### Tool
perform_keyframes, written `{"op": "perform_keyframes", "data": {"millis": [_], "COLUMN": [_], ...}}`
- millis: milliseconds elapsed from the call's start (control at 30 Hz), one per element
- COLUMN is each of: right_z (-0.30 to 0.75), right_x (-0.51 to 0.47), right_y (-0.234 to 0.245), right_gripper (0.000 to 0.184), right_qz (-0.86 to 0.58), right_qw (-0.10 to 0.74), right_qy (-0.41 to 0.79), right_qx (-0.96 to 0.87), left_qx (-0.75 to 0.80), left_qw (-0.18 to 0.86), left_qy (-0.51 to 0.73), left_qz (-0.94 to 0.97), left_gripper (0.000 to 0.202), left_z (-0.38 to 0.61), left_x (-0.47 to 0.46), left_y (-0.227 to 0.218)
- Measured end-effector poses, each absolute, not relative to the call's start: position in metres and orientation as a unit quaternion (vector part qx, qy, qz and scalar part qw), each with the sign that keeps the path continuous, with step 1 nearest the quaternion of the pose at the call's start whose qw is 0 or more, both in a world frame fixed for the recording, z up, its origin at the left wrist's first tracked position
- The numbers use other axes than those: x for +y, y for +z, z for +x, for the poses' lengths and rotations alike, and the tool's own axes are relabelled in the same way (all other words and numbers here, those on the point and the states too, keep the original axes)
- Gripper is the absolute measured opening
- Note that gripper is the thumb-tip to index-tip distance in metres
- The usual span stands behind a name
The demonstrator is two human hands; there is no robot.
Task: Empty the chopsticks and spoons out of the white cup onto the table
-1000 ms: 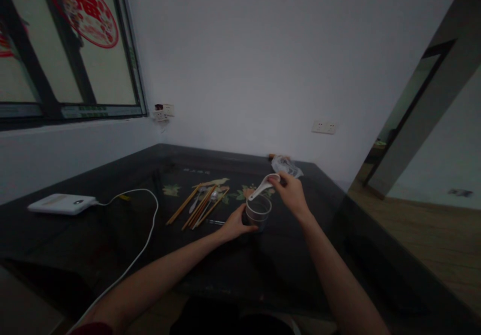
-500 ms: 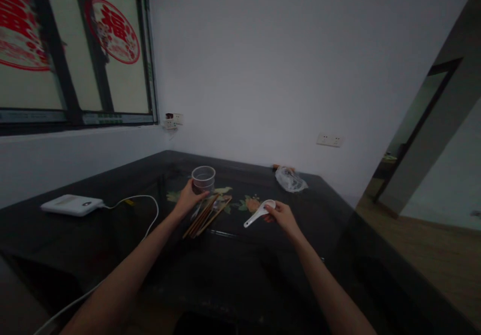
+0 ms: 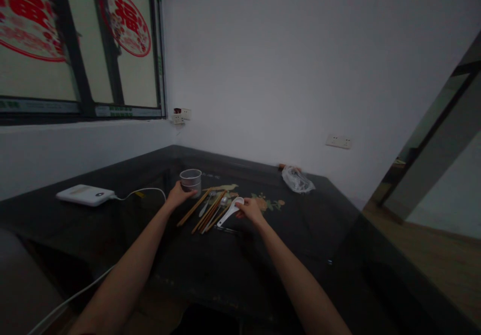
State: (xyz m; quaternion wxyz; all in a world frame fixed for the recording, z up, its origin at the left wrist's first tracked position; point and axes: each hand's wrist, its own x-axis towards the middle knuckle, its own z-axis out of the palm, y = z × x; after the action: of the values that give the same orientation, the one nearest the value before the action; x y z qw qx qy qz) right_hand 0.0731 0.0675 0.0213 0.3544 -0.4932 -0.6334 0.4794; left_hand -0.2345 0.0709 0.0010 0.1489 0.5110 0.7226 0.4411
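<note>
My left hand (image 3: 179, 195) is closed around the side of a clear round container (image 3: 191, 180), upright at the left of the utensils. Between my hands lie several wooden chopsticks (image 3: 193, 208), with metal spoons (image 3: 204, 207) among them. A white soup spoon (image 3: 230, 211) is pinched by its bowl end in my right hand (image 3: 249, 209), its handle pointing toward me beside the rightmost chopsticks. Whether that spoon touches the table I cannot tell.
The dark glossy table (image 3: 263, 265) has a printed flower pattern. A white power bank (image 3: 86, 195) with a white cable (image 3: 146, 189) lies at the left. Near the wall at the back right is a crumpled clear plastic bag (image 3: 296, 180).
My right hand has brought the white spoon left, up to the chopsticks. My left hand and the container have shifted left, away from the utensils, which now lie more in sight.
</note>
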Motion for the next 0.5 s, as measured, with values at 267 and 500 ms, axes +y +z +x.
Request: {"op": "perform_keyframes", "data": {"millis": [267, 500], "right_z": [0.083, 0.064], "right_x": [0.07, 0.05], "right_y": [0.04, 0.032], "right_gripper": [0.018, 0.023], "right_qz": [-0.554, -0.501], "right_qw": [0.364, 0.153], "right_qy": [0.157, -0.021], "right_qx": [-0.732, -0.852], "left_qx": [0.731, 0.718], "left_qw": [0.145, 0.145], "left_qy": [0.405, 0.425], "left_qz": [0.53, 0.532], "left_gripper": [0.067, 0.065], "left_z": [-0.241, -0.238], "left_x": [0.073, 0.069], "left_y": [-0.006, -0.003]}}
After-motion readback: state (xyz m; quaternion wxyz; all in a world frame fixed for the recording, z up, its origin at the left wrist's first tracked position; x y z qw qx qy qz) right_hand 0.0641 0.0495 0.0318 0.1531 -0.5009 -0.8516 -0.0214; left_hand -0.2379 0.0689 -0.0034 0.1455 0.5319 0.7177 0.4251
